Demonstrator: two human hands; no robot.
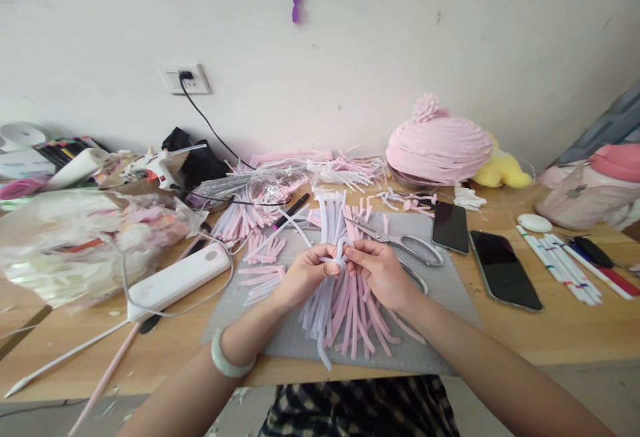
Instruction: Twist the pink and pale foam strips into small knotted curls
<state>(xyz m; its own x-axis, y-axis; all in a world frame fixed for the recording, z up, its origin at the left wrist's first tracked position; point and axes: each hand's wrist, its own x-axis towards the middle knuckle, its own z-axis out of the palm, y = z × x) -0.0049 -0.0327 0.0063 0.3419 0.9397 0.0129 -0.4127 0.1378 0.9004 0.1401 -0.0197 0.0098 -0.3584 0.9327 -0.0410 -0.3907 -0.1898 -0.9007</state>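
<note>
My left hand [311, 271] and my right hand [379, 275] meet above the middle of the grey cutting mat [440, 323]. Between their fingertips they pinch a pale lavender pipe cleaner [342, 249], bent into a small loop; the fingers hide part of it. Directly beneath lie lavender pipe cleaners [314, 320] on the left and pink pipe cleaners [354, 323] on the right, fanned toward me. Metal scissors [423, 250] rest beside my right hand, partly covered by it. Short cut pieces [265, 250] lie to the left of my left hand.
Two phones [450, 227] and several marker pens [565, 267] lie to the right. At the back stands a pink yarn-like dome [440, 147] near a yellow plush [503, 169]. A white power bank [180, 280] with cables, a clear plastic bag [65, 250] and a glue gun [159, 169] occupy the left.
</note>
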